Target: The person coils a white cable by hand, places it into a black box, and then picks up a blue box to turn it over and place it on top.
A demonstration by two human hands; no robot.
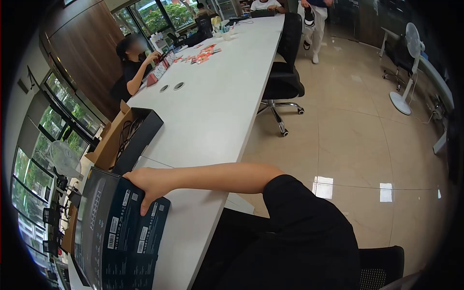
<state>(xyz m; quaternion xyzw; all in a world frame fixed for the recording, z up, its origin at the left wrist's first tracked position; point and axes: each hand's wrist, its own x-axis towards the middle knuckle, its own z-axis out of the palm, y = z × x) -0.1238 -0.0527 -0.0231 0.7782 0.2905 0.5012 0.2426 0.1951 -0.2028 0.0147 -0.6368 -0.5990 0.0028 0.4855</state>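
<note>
My right hand [150, 185] reaches across the white table and grips the upper end of a dark blue product box [113, 256]. The thumb lies over the side with white barcode labels, and the fingers curl over the top edge, partly hidden. A grey face of this box carries a picture of a device with a row of ports. A second, similar labelled box [152, 232] lies right against it. Just beyond my fingers stands an open box [152, 126] with black cables [126, 137] inside. My left hand is out of view.
Red packets [203, 54] lie farther along the white table [208, 106], near a seated person [133, 67]. A black office chair [285, 79] stands at the table's right edge. Another person [316, 24] stands beyond it. A white fan [411, 67] is at the right.
</note>
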